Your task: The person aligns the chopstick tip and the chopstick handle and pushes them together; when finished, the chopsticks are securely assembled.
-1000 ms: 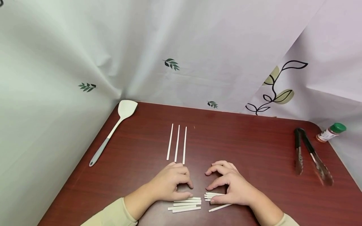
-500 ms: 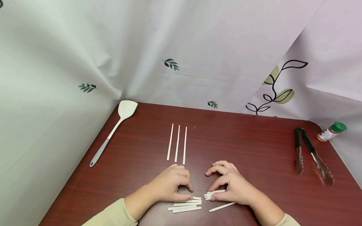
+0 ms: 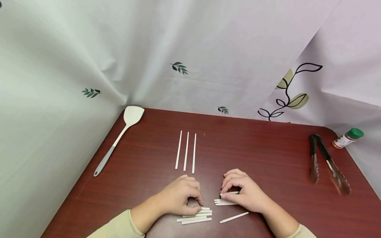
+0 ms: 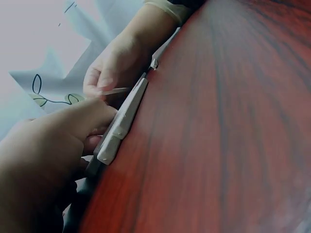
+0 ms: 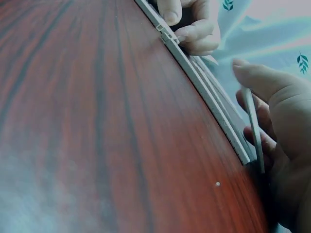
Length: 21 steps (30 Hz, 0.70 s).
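Observation:
In the head view, my right hand [image 3: 247,193] pinches a thin white stick [image 3: 233,192] between thumb and fingers, above a small bunch of sticks [image 3: 224,202]. The right wrist view shows that held stick [image 5: 252,126] raised off the table at a slant. A single stick [image 3: 234,217] lies nearer me. My left hand [image 3: 183,195] has its fingers curled over the left pile of sticks [image 3: 196,221], thumb and index tip close together at a stick's end [image 3: 206,208]; the hand hides much of it. Farther off, three sticks [image 3: 186,152] lie side by side, apart.
On the reddish-brown table [image 3: 253,148], a white spatula [image 3: 117,137] with a grey handle lies at the left. Black-handled tongs [image 3: 327,158] lie spread at the right, near a green-capped shaker bottle [image 3: 348,138]. White curtain [image 3: 208,49] hangs around the table.
My right thumb and fingers have closed on a stick and raised it from the bunch, moving slightly away from me. My left index fingertip has come down towards the thumb.

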{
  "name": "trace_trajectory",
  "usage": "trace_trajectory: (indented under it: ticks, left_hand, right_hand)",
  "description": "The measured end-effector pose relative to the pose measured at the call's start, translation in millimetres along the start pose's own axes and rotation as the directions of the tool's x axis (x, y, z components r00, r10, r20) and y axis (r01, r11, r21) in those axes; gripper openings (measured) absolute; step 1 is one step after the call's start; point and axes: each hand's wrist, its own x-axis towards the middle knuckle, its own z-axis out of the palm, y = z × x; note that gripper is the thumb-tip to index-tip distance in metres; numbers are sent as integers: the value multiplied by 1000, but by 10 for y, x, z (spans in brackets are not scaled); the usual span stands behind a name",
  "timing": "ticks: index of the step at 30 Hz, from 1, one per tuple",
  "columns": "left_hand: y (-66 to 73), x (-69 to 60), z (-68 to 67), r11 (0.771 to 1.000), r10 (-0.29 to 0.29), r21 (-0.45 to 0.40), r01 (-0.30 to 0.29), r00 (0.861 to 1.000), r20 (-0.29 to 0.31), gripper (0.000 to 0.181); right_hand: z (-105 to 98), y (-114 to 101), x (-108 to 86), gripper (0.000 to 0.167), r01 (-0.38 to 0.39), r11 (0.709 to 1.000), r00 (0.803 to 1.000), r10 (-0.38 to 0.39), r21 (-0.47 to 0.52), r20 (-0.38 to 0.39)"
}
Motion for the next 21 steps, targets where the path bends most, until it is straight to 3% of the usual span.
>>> trace_trajectory:
  ticks: [3, 6, 11, 13, 17, 21]
  left_hand:
    - [-11, 3, -1, 1000, 13, 15, -13, 1000, -4, 9]
    - [-25, 9, -7, 996, 44, 83, -41, 998, -45, 10]
    - [-50, 10, -21, 984, 63, 174, -46, 994, -93, 20]
    - [-49, 1, -18, 983, 62, 180, -43, 993, -100, 22]
    - [-37, -9, 2, 982, 29, 189, -13, 996, -84, 21]
    - [-23, 5, 14, 975, -23, 223, 27, 1000, -20, 14]
  right_hand:
    - [-1, -17, 1, 24, -68, 997, 995, 71, 41, -65]
    - [2, -28, -4, 20, -164, 978, 977, 179, 129, -114]
    - [16, -10, 5, 14, -222, 939, 958, 260, 263, -118]
    - [29, 4, 10, 15, -200, 956, 966, 228, 214, -120]
    - [42, 36, 16, 22, -89, 994, 987, 95, 57, -131]
    - [29, 43, 12, 29, -22, 1000, 991, 19, -22, -131]
